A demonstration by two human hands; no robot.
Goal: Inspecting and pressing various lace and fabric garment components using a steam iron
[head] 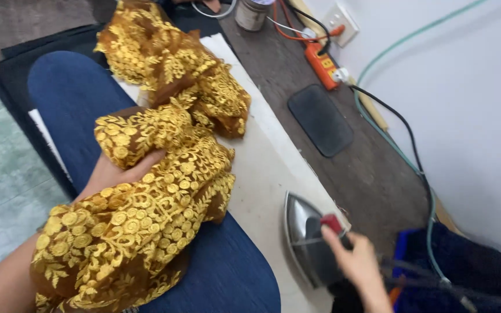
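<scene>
Two hands at work. Left hand (120,174), fingers spread, lies under the gold-embroidered brown fabric (158,168) draped from upper centre to lower left. Right hand (358,261), lower right, grips the iron (305,237) by its handle. White pad (262,174) covers the dark bench (372,179); orange power strip (323,65) near the white wall (471,116).

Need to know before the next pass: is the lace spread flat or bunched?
Bunched: the lace lies crumpled in folds over the left hand and blue pad.
</scene>
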